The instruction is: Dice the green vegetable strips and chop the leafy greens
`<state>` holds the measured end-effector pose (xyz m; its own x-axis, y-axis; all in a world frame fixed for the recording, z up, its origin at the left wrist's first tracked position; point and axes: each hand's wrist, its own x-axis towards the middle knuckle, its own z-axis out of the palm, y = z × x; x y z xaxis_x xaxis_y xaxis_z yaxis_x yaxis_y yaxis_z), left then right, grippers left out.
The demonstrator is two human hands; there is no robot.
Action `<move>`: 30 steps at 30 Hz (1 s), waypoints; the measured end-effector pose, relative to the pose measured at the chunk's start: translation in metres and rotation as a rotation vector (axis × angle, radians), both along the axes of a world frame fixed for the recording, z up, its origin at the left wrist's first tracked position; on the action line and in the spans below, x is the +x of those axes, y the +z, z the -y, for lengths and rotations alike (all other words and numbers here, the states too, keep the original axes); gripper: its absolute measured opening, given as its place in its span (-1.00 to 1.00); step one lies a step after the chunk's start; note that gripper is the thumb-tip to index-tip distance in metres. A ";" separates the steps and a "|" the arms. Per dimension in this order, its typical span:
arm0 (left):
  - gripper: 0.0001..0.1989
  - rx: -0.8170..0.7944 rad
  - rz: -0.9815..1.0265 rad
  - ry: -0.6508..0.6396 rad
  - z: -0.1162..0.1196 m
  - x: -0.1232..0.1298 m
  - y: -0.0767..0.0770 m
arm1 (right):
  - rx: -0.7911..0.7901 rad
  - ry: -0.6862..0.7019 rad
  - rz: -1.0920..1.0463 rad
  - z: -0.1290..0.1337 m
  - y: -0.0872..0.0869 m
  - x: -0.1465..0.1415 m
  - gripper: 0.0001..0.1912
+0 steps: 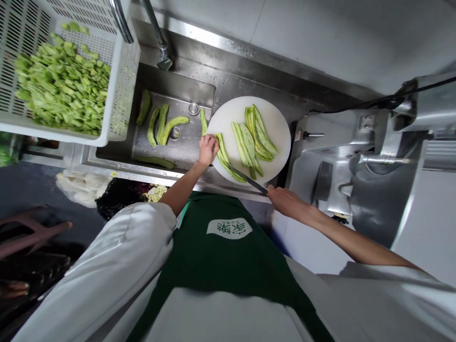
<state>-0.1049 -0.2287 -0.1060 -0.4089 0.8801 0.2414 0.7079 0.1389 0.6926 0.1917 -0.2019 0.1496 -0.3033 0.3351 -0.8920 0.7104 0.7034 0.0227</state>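
My right hand (283, 199) grips the handle of a kitchen knife (247, 177), its blade slanting up and left over the near edge of a round white cutting board (218, 116). Long green gourd strips (226, 159) lie along the blade at the board's left side. My left hand (208, 149) is closed at the board's left edge, its fingers curled on a green gourd piece (204, 121) that sticks out past them; the fingers partly hide it. More cut gourd lengths (254, 133) rest in a bunch on the board's middle and right.
Left of the board, a steel sink (192, 88) holds several whole peeled gourds (173, 127) under a faucet (164, 59). A white perforated basket (121, 95) of chopped green pieces (67, 85) stands at far left. A steel machine (338, 161) is at right. Plastic bags (116, 197) lie below the sink.
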 end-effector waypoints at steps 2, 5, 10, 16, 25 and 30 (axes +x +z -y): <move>-0.83 -0.011 -0.016 0.009 0.000 0.001 0.002 | 0.006 0.067 0.001 0.000 0.002 0.012 -0.69; -0.82 -0.030 -0.043 0.013 0.001 0.002 0.005 | 0.029 0.148 0.016 -0.001 0.003 0.031 -0.57; -0.84 -0.059 -0.072 0.029 0.002 0.003 0.007 | 0.016 0.195 -0.010 -0.003 -0.001 0.071 -0.53; -0.90 -0.116 -0.118 -0.003 -0.002 -0.002 0.008 | 0.072 0.119 -0.014 0.017 -0.021 0.107 -0.62; -0.65 -0.131 -0.057 -0.295 0.027 0.018 0.031 | 0.072 -0.133 -0.091 0.044 -0.055 0.121 -0.67; -0.60 -0.144 -0.067 -0.461 0.052 0.025 0.024 | 0.041 -0.193 -0.124 0.039 -0.085 0.112 -0.65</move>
